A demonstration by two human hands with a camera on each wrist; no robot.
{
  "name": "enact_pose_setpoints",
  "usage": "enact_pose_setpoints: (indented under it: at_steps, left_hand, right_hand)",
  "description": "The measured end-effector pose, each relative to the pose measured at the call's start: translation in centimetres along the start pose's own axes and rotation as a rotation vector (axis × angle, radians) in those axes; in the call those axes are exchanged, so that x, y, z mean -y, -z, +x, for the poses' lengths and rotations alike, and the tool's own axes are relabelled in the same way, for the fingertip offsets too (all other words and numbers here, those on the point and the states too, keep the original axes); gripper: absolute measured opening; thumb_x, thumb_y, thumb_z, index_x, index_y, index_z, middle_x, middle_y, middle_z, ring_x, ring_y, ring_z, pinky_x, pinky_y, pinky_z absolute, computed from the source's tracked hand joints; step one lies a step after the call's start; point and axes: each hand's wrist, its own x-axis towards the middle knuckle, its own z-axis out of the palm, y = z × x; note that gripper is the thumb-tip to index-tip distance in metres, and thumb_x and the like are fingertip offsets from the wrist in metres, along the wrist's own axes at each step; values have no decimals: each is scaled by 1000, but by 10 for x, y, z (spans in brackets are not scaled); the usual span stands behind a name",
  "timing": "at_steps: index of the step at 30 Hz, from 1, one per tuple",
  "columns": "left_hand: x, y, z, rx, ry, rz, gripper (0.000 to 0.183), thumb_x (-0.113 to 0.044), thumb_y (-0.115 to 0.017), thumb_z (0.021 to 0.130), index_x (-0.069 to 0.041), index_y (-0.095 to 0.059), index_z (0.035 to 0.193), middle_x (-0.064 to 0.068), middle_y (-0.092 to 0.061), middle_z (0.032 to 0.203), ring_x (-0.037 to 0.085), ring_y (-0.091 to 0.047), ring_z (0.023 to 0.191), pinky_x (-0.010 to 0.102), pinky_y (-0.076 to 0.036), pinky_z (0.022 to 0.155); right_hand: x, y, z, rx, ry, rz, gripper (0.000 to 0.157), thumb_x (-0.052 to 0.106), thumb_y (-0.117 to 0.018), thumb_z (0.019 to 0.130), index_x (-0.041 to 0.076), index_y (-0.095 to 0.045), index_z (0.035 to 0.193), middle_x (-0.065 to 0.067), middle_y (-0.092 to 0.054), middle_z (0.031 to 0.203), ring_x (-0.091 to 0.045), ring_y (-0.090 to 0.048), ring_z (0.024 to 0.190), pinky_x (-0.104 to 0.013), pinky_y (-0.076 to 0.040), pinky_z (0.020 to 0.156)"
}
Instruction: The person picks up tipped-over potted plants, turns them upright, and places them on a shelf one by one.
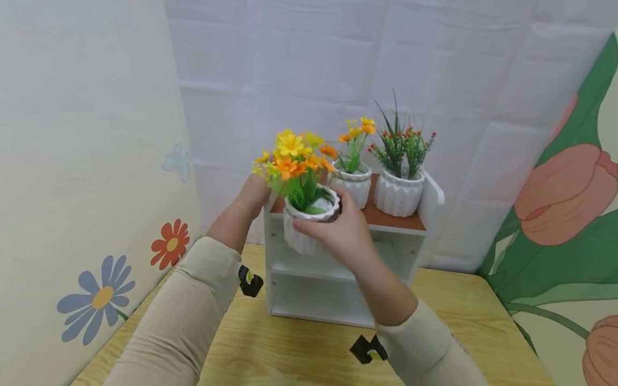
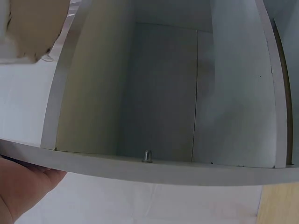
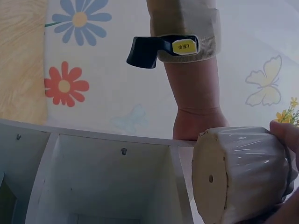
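In the head view, the right hand (image 1: 345, 228) grips a white ribbed flowerpot (image 1: 301, 236) by its rim and side, thumb at the front. Yellow and orange artificial flowers (image 1: 294, 155) stand in it. The pot is tilted and held in front of the top of a small white shelf unit (image 1: 314, 311). Its pale base with a small hole faces the right wrist camera. The left hand (image 1: 256, 195) is at the unit's left side panel (image 2: 154, 171), near the top. Flowers and the panel hide most of its fingers, so its grip does not show.
On the unit's brown top stand a second white pot (image 1: 354, 187) with orange flowers and a third pot (image 1: 399, 193) with red-berried greenery. The right side panel (image 1: 434, 193) rises beside them. The unit stands on a wooden table (image 1: 289, 354), before a white cloth (image 1: 299, 69).
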Motion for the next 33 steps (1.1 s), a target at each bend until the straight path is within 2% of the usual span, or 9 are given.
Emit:
enact_pose_setpoints:
  at_steps: [4,10,18,24,33]
  left_hand:
    - [1,0,4,-2,-17,30,54,-32,-20,107,-12,-17,157,8,-18,164,26,-16,151,45,-12,124]
    - [-3,-2,2,-3,-104,3,55,-31,-30,103,-11,-24,155,10,-22,162,27,-21,149,46,-13,123]
    - [0,0,5,-20,-78,30,55,-39,-27,104,-19,-26,155,5,-24,163,26,-21,150,48,-15,122]
    - [-1,0,3,-16,-58,13,55,-36,-28,104,-22,-24,157,0,-21,164,24,-17,151,46,-14,123]
    - [-2,0,3,-24,-26,-20,57,-32,-30,104,-13,-20,157,3,-13,166,22,-10,153,39,-9,124]
  right_hand:
    - [7,-2,14,3,-4,21,99,44,-88,67,26,-34,148,3,-48,141,-18,-53,123,-41,-50,98]
    - [15,-9,32,-28,-12,22,98,43,-88,68,23,-35,147,0,-48,142,-19,-53,122,-41,-51,97]
    - [17,-20,52,-77,4,11,99,41,-88,68,15,-36,147,-4,-51,141,-21,-55,122,-40,-51,98]
    - [15,-27,64,-127,-5,-21,98,41,-89,67,12,-38,145,-8,-53,140,-23,-55,122,-40,-50,98]
    - [14,-36,77,-148,-24,-31,97,44,-87,69,12,-37,146,-8,-53,140,-24,-54,125,-41,-49,101]
